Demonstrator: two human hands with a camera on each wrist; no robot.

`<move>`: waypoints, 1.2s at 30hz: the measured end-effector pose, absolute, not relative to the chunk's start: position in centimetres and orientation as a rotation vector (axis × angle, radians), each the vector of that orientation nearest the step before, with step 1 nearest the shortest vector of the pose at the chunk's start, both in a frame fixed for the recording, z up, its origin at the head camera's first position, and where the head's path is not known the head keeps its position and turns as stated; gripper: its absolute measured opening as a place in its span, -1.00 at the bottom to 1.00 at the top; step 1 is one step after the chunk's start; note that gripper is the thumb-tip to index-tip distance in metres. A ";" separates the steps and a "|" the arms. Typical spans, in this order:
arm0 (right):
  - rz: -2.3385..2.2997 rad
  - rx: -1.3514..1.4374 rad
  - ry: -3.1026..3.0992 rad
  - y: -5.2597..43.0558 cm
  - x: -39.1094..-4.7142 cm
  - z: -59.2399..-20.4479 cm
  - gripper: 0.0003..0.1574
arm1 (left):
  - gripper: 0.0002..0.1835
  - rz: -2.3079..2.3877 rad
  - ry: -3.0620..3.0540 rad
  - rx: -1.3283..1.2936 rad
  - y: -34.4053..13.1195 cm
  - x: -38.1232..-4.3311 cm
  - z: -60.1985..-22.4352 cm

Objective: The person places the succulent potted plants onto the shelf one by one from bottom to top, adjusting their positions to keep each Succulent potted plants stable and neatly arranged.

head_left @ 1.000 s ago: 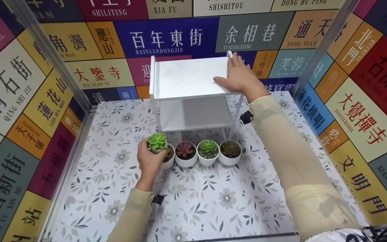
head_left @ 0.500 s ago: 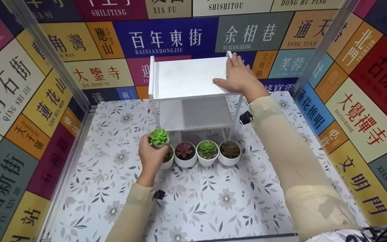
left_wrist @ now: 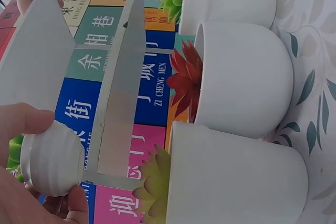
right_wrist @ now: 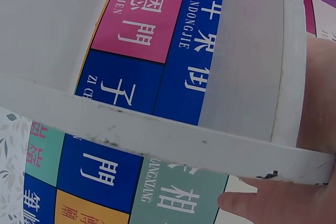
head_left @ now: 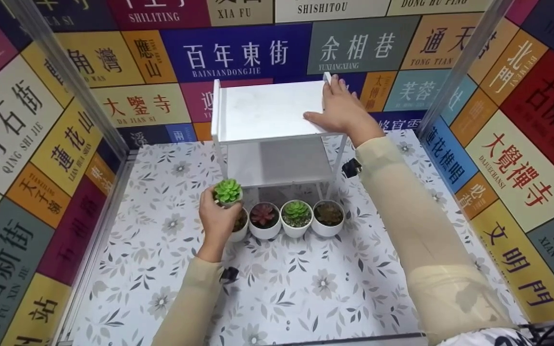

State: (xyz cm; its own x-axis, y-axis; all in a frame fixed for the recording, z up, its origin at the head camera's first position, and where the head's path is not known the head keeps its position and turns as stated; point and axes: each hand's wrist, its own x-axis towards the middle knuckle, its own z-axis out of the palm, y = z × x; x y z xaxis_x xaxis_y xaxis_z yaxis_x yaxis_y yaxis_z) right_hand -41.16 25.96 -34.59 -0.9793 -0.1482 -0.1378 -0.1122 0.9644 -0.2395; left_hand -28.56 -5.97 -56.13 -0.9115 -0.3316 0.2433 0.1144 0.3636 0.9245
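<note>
My left hand (head_left: pixel 217 216) grips a small white pot (left_wrist: pixel 55 158) holding a bright green succulent (head_left: pixel 228 191), raised in front of a white two-tier shelf rack (head_left: pixel 272 110). Thumb and fingers close round the pot's sides. At the rack's upper right end, my right hand (head_left: pixel 346 110) holds the end frame, its thumb over the top board. The right wrist view shows a finger on the frame's outer side. Below the left hand stands a pot with a brownish succulent (head_left: pixel 241 220), partly hidden by that hand.
Along the rack's front stand more white pots: a red succulent (head_left: pixel 264 216), a green one (head_left: pixel 297 212) and a dark brown one (head_left: pixel 330 214). Floral-patterned cloth (head_left: pixel 277 288) covers the table. Sign-printed panels (head_left: pixel 238 53) rise at the back and sides.
My left hand has moved slightly up and to the right with the green succulent, closer to the rack's front left leg. The right hand stays on the rack.
</note>
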 end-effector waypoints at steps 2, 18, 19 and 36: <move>-0.349 -0.193 2.959 26.0 -41.1 -34.6 0.42 | -0.30 -1.579 -2.230 0.186 -5.9 -28.7 -56.0; -0.341 -0.203 2.961 26.0 -41.0 -34.5 0.41 | -0.30 -1.562 -2.228 0.214 -5.1 -29.2 -55.7; -0.344 -0.203 2.959 26.0 -41.0 -34.5 0.41 | -0.31 -1.567 -2.228 0.209 -5.1 -29.2 -55.7; -0.368 -0.208 2.960 25.8 -40.9 -34.5 0.34 | -0.32 -1.577 -2.161 0.223 -4.5 -29.4 -56.0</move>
